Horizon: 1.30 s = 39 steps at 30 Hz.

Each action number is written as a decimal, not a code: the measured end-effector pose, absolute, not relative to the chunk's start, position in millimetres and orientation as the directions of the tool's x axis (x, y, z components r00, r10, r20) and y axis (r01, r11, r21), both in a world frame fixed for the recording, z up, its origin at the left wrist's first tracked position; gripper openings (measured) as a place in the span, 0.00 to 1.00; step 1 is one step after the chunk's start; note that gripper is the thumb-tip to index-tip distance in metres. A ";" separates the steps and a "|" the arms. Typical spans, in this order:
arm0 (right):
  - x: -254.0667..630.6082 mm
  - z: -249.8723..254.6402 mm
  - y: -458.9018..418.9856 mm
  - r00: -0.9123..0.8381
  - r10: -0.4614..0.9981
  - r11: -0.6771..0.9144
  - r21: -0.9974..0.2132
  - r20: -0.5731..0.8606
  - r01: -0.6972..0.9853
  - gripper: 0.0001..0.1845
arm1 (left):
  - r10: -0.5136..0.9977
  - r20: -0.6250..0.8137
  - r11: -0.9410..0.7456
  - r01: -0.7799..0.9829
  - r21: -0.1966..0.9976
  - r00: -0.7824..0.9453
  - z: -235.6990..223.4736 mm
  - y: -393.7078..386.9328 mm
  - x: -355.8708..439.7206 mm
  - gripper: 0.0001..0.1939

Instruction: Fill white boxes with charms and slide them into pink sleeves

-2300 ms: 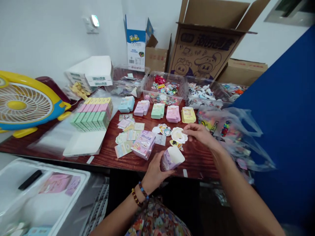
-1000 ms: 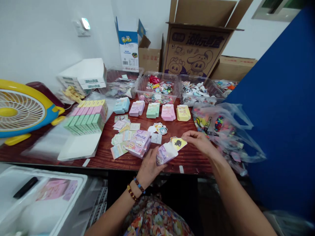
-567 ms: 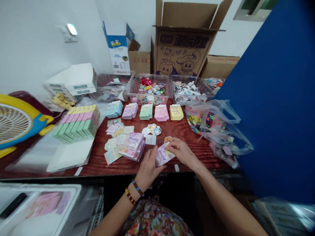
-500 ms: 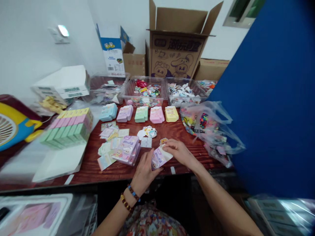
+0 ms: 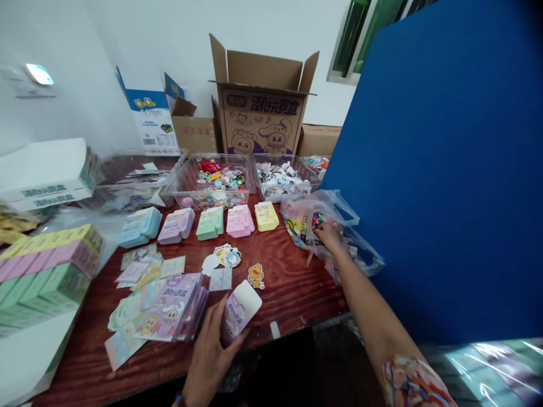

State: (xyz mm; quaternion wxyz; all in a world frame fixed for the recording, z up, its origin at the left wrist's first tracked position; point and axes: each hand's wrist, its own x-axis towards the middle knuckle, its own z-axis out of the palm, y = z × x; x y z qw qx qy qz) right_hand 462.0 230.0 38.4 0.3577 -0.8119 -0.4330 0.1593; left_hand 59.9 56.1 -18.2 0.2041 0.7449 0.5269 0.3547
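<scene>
Two bare hands show in my remote view of a wooden table. My left hand grips an open lilac carton, which leans slightly with its white open end up; the fingers curl around its lower side, and the thumb presses the near face. Just up and right of the carton lies a small yellow cartoon sticker. Just left of it sits a stack of lilac cartons, with a loose cluster of die-cut stickers behind. Well right of the carton, my right hand reaches into a clear plastic bag of colourful printed pieces. Its fingertips are buried among them, so I cannot tell whether they have hold of anything.
</scene>
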 end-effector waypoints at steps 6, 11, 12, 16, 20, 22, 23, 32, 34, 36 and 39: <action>472.8 24.4 235.9 0.549 0.835 -0.377 -0.702 0.024 0.604 0.06 | 0.925 0.325 -0.371 0.655 0.659 0.198 -19.8 55.5 57.7 0.33; 484.1 25.8 221.7 0.496 0.868 -0.286 -0.800 0.018 0.528 0.13 | 0.922 0.327 -0.379 0.647 0.662 0.205 -18.9 56.0 58.8 0.34; 485.1 27.1 218.7 0.491 0.871 -0.267 -0.818 0.022 0.510 0.15 | 0.924 0.320 -0.376 0.645 0.665 0.209 -18.6 56.0 58.9 0.35; 485.5 33.0 209.2 0.471 0.881 -0.211 -0.863 0.035 0.459 0.17 | 0.932 0.293 -0.360 0.632 0.686 0.213 -17.4 54.9 59.0 0.36; 482.2 37.7 202.2 0.467 0.882 -0.172 -0.880 0.063 0.442 0.16 | 0.934 0.292 -0.355 0.627 0.693 0.205 -16.6 54.2 59.5 0.35; 480.0 41.1 198.5 0.473 0.877 -0.147 -0.888 0.087 0.436 0.15 | 0.934 0.299 -0.354 0.626 0.695 0.197 -16.4 54.2 59.7 0.35; 478.8 43.4 196.3 0.475 0.875 -0.133 -0.894 0.097 0.428 0.15 | 0.933 0.305 -0.356 0.623 0.697 0.191 -16.3 54.3 59.8 0.35; 434.2 77.7 156.5 0.276 0.954 0.037 -0.960 0.117 0.278 0.17 | 0.941 0.296 -0.335 0.578 0.744 0.165 6.4 57.6 74.5 0.32; 407.5 86.5 143.7 0.143 0.971 0.141 -0.945 0.190 0.295 0.13 | 0.936 0.282 -0.351 0.550 0.757 0.209 17.0 58.1 83.4 0.33; 377.3 94.5 130.5 -0.023 0.956 0.282 -0.900 0.291 0.333 0.11 | 0.936 0.270 -0.351 0.527 0.774 0.226 26.3 58.0 91.8 0.34; 337.0 101.2 113.2 -0.164 0.911 0.412 -0.827 0.378 0.381 0.09 | 0.946 0.230 -0.318 0.507 0.801 0.229 34.7 57.0 98.6 0.36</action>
